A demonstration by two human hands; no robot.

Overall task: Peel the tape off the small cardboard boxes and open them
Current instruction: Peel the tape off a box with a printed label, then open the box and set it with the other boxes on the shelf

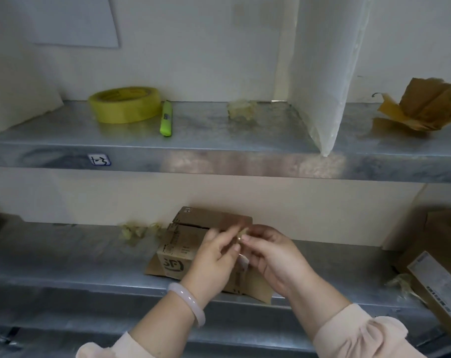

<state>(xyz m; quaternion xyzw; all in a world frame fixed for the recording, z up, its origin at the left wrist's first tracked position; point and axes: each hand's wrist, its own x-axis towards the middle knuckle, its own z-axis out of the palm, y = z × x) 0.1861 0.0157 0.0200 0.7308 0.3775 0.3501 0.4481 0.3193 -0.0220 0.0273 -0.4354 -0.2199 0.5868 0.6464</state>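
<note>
Head view: our left hand [214, 257] and right hand [268, 257] meet just above the box [175, 251] — both pinch one tape scrap [241, 235] between curled fingertips. The box sits on the lower shelf [77, 259], flaps open. On the upper shelf [219, 135] — a yellow roll [123, 104] beside a green tool [166, 117].

Both arms come out of pale pink sleeves: the left sleeve [108, 347] shows only a soft, rounded edge at the bottom, while the right sleeve [361, 334] gathers into a puffy, ruffled cuff. Round the left wrist sits a smooth, thick bangle [191, 303], milky pinkish-white and faintly translucent. The left hand [214, 257] and right hand [273, 259] are bare
</note>
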